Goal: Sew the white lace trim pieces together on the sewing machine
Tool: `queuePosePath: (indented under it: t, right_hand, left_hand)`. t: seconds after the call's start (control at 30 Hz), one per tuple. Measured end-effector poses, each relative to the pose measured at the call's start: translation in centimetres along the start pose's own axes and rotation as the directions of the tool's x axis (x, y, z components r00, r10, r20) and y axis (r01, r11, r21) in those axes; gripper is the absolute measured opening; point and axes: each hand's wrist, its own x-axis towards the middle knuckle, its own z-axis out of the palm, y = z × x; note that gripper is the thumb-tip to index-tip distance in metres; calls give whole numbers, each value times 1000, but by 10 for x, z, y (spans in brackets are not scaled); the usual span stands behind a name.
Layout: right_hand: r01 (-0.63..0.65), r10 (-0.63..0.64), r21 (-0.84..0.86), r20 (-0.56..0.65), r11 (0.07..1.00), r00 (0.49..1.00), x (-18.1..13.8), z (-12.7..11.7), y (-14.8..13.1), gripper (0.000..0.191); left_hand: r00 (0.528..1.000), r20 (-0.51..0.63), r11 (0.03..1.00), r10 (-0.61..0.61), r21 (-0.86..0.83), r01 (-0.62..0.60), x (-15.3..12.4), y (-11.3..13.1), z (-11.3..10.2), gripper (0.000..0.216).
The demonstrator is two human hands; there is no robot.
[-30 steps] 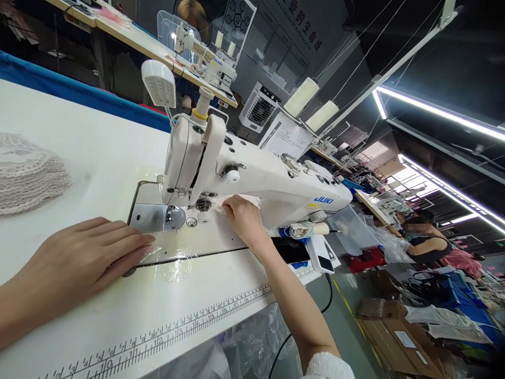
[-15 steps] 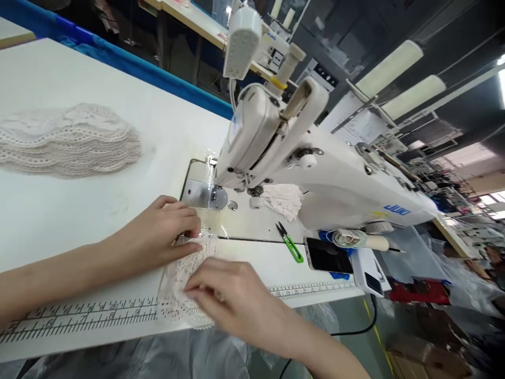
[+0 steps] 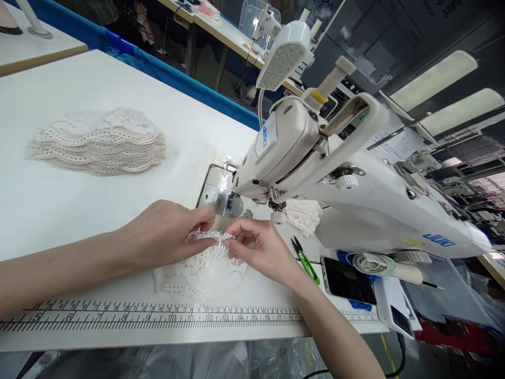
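My left hand (image 3: 169, 231) pinches one edge of a white lace piece (image 3: 197, 273), thumb against fingers. Opposite it, my right hand (image 3: 260, 247) is closed on the same edge, so a short stretch of trim spans between the two. The rest of the lace hangs down and lies on the white table, blurred at its lower left. Just beyond my hands is the sewing machine (image 3: 315, 158), its needle area over a metal plate (image 3: 215, 195). Another lace piece (image 3: 303, 215) lies under the machine's arm.
A stack of lace pieces (image 3: 102, 142) sits on the table at left. Right of my hands lie green thread snips (image 3: 305, 260), a phone (image 3: 347, 280), a roll of cord (image 3: 373, 263) and a white device (image 3: 394, 310). A ruler strip (image 3: 158, 318) runs along the front edge.
Both hands have lifted the lace edge and drawn closer together. My right hand has moved up from the lower lace to its upper edge. The view has shifted leftward.
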Motion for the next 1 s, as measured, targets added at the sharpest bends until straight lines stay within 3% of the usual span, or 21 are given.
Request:
queuePosePath:
  t: [0.13,0.23,0.47,0.83,0.93,1.0]
  right_hand:
    - [257,-292,-227,-136,939,947,-5,8,13,6]
    - [339,-409,-333,-171,880,896,-9,15,26,10]
    - [415,-517,-458,-120,786,847,-13,21,33,13]
    - [479,-602,-498,-113,723,790,-11,21,28,19]
    - [518,-679,-560,-113,646,725,-10,20,27,18]
    - [559,-790,-663,-82,498,607,-9,18,26,17]
  left_hand:
    - [965,-114,946,236,253,-201,-4,2,6,26]
    - [949,-100,922,298,289,-259,-7,1,11,29]
    - [942,-80,917,326,269,-295,-7,2,9,27]
    - [942,-91,926,322,239,-294,-7,4,6,29]
    - [939,-101,933,330,189,-307,-7,6,8,26]
    - [945,-109,946,307,147,-290,-8,7,10,19]
